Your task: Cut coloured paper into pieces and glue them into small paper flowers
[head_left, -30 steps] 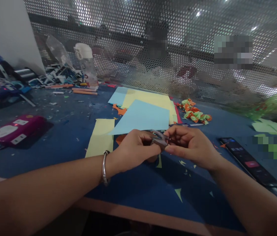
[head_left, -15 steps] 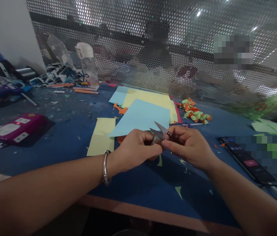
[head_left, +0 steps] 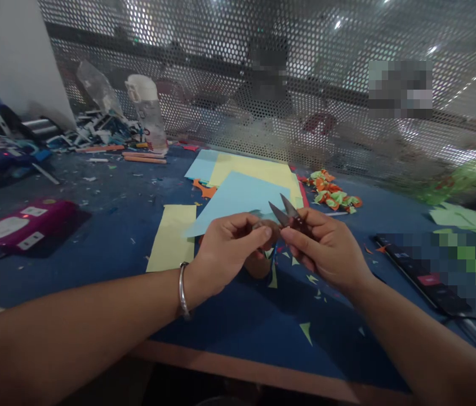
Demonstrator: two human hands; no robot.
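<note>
My right hand (head_left: 326, 245) is closed round a small pair of scissors (head_left: 290, 214), whose two pointed blades stick up and stand apart. Just left of it, my left hand (head_left: 235, 242) is closed with thumb and finger pinched together; whatever it holds, if anything, is too hidden to make out. A silver bangle (head_left: 183, 290) circles my left wrist. Beyond the hands lies a light blue paper sheet (head_left: 238, 194), on top of yellow paper (head_left: 258, 166). To the left of my left hand, a yellow paper strip (head_left: 170, 237) rests on the blue table (head_left: 106, 237).
Crumpled orange and green paper flowers (head_left: 334, 192) lie at the back right. A phone (head_left: 423, 276) with a cable is at right. A magenta box (head_left: 26, 223), a clear bottle (head_left: 148, 115) and paper scraps are on the left. A perforated metal screen (head_left: 212, 73) stands behind.
The scissors have turned more upright in my right hand and moved slightly right, away from the left fingers. My left hand has shifted a little to the left.
</note>
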